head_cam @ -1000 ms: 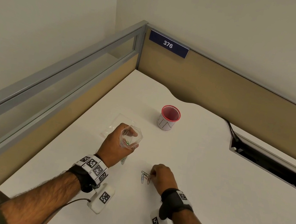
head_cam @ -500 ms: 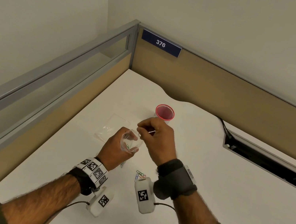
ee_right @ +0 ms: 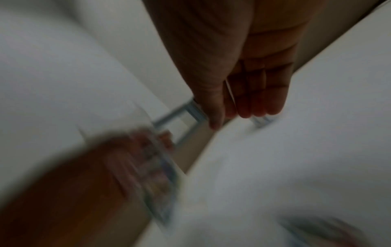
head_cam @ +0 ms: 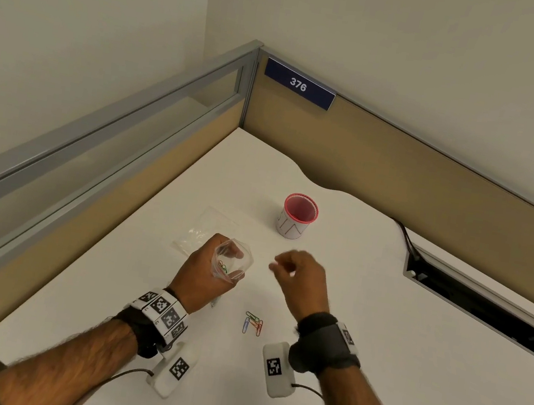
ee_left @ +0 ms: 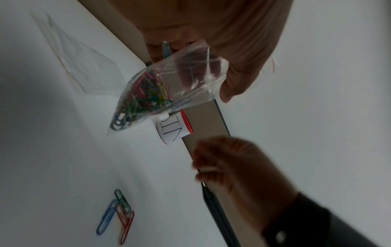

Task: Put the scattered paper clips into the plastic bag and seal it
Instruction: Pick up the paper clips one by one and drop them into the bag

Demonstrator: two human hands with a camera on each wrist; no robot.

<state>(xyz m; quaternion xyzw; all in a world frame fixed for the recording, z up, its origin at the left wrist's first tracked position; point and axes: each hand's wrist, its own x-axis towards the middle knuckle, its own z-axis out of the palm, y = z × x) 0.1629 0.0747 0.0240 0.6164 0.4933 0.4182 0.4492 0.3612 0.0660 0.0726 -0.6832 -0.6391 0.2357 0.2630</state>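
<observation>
Plastic bag (head_cam: 231,264) in left hand (head_cam: 204,274)

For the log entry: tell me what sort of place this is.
Most likely an office cubicle: a white desk set in a corner, walled by tan partition panels with grey metal trim, a numbered blue plate reading 376, and a cable slot cut into the desktop.
</observation>
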